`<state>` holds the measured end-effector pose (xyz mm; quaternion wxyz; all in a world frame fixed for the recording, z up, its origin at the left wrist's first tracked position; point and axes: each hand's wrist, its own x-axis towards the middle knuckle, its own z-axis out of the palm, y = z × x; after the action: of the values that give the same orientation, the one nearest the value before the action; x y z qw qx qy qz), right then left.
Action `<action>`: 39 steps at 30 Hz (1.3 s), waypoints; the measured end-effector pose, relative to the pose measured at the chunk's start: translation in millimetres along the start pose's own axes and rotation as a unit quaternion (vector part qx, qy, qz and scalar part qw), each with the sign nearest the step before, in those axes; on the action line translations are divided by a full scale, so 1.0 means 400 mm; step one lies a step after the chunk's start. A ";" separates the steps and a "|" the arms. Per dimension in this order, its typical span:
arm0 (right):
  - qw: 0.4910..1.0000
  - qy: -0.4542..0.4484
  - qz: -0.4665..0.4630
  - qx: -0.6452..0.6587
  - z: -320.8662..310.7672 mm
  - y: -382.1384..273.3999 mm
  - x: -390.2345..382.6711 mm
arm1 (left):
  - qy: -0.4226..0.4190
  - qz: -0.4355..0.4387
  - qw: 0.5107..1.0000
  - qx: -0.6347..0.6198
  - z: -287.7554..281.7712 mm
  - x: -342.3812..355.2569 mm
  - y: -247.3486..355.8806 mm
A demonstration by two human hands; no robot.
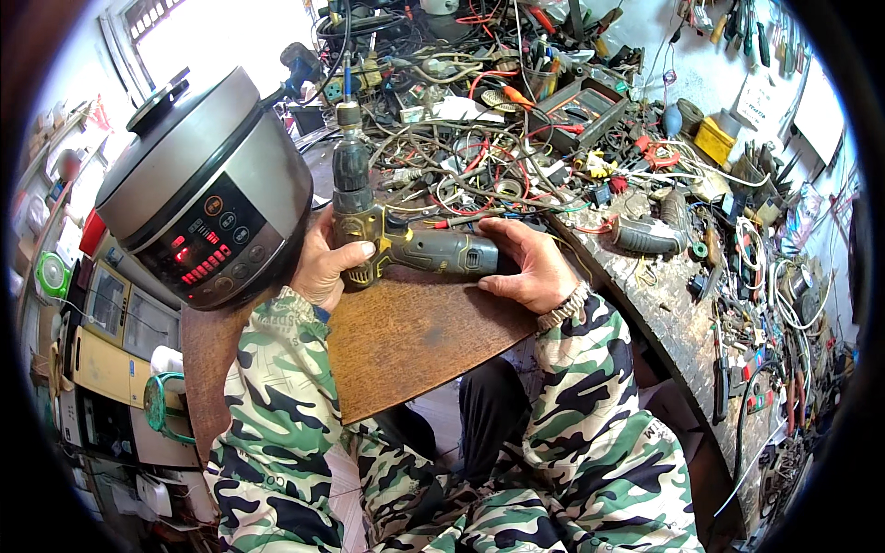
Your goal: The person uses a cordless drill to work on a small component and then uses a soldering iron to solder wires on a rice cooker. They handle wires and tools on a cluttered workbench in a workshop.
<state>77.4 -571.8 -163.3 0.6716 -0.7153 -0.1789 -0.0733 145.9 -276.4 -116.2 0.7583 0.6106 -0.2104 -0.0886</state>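
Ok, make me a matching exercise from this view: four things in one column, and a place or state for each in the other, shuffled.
Column one:
1. Black-and-yellow cordless drill
2. Silver-and-black rounded electric cooker
3. Bright yellow boxy container
4. Brown wooden tabletop

Column two:
A. Front panel lit with red marks
B. Underneath the drill and the hands
C. Among the clutter near the pale wall, upper right
D. Held between the bare left hand and bare right hand

Pairs: 1-D, 2-A, 3-C, 4-B.
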 end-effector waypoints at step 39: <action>0.997 -0.017 0.051 0.048 0.006 -0.024 -0.004 | -0.015 0.015 1.000 0.003 -0.001 0.004 -0.003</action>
<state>72.4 -569.1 -155.2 0.7050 -0.6914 -0.1569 -0.0188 147.5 -277.0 -117.1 0.7543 0.6085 -0.2310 -0.0860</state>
